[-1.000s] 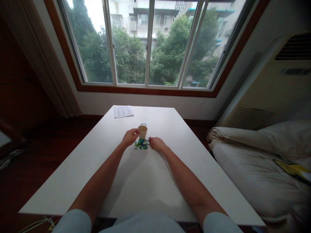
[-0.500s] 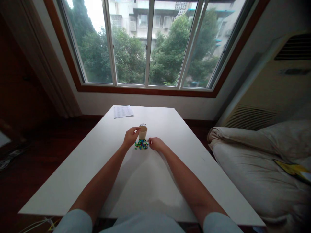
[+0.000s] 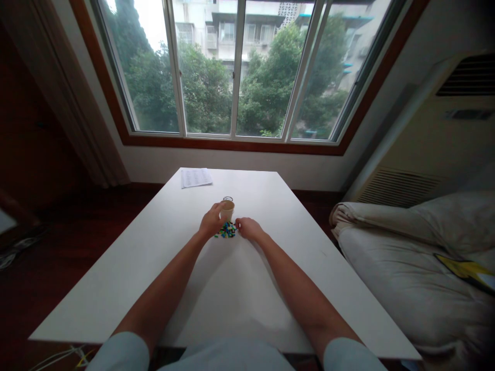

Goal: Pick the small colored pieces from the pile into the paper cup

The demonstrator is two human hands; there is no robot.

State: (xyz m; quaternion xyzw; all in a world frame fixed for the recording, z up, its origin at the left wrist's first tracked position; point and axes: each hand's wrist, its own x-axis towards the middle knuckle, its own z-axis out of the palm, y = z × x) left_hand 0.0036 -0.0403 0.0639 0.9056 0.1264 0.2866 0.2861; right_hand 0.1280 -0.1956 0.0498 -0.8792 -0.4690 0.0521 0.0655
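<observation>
A small beige cup [image 3: 228,211], like a paper cup, stands upright with its open top toward me. My left hand [image 3: 211,221] is closed around the cup's left side, its fingers near the rim. Just in front of the cup lies a pile of small colourful pieces [image 3: 227,231], green, blue, yellow and dark; they are too small to name for certain. My right hand [image 3: 249,228] rests low at the right edge of the pile, its thumb and fingers pinched together. What sits between those fingertips, if anything, is too small to make out.
The white table [image 3: 240,288] carries it all. Behind the cup is a small ring-shaped thing [image 3: 228,198]. Printed sheets of paper [image 3: 196,178] lie at the far left. A covered sofa [image 3: 386,257] stands to the right, a window [image 3: 235,72] beyond.
My left hand has shifted slightly right and covers more of the cup's left side and the pile's left edge. My right hand has barely moved. The cup stays in place.
</observation>
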